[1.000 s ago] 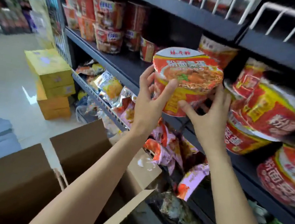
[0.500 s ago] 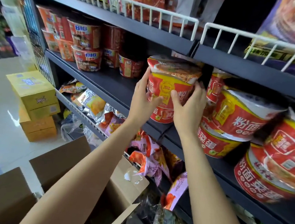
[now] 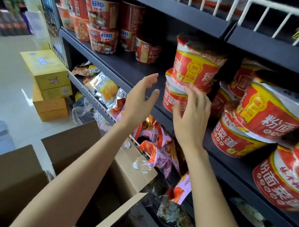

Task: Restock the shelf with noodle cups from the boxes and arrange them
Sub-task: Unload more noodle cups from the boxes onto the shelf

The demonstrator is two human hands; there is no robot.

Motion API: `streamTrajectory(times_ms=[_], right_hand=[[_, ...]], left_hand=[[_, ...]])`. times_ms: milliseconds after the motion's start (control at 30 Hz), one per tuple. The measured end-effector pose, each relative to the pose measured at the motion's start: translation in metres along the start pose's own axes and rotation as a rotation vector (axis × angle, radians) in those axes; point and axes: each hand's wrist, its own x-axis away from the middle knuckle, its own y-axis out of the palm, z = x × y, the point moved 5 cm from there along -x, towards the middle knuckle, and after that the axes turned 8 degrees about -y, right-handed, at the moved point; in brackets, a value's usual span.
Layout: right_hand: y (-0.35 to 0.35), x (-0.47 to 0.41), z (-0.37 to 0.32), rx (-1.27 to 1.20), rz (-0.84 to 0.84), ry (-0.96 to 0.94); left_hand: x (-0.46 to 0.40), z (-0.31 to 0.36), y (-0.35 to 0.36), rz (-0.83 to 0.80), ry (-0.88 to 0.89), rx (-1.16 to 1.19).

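A: Where is the noodle cup (image 3: pixel 196 66) at present?

B: It is set on top of a lower cup (image 3: pixel 175 99) at the front edge of the dark shelf (image 3: pixel 131 67), with a two-high stack (image 3: pixel 257 117) of the same cups to its right. It appears tilted, so the stack cannot be judged settled.

A: And how are the hands held?

B: The left hand (image 3: pixel 141 97) is spread and clear of the cups, nothing being gripped. The right hand (image 3: pixel 192 113) is held with fingers loosely extended at the seam between the two cups; whether contact is made cannot be told, but nothing is clamped.

A: What would be advised?

B: The top cup should be squared over the lower lid and turned label forward, then both pushed back from the edge. The open cardboard box (image 3: pixel 132 169) below should be returned to afterwards.
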Motion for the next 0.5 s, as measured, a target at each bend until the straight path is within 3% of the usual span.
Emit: streamTrajectory(times_ms=[133,200,333,500], right_hand=[[0.028,0.046,-0.072,-0.240,-0.141,-0.162],[0.055,0.078,-0.115,-0.340,-0.302,-0.229],[0.125,0.164,-0.197,-0.429,-0.916,-0.366],[0.205,0.261,-0.270,-0.382,-1.339,-0.707]], left_hand=[[0.078,-0.040,-0.092,0.212,0.144,-0.352],[0.122,-0.069,-0.139,0.242,0.105,-0.545],[0.212,-0.153,-0.225,0.288,-0.273,-0.665],[0.324,-0.263,-0.295,0.432,-0.870,-0.816]])
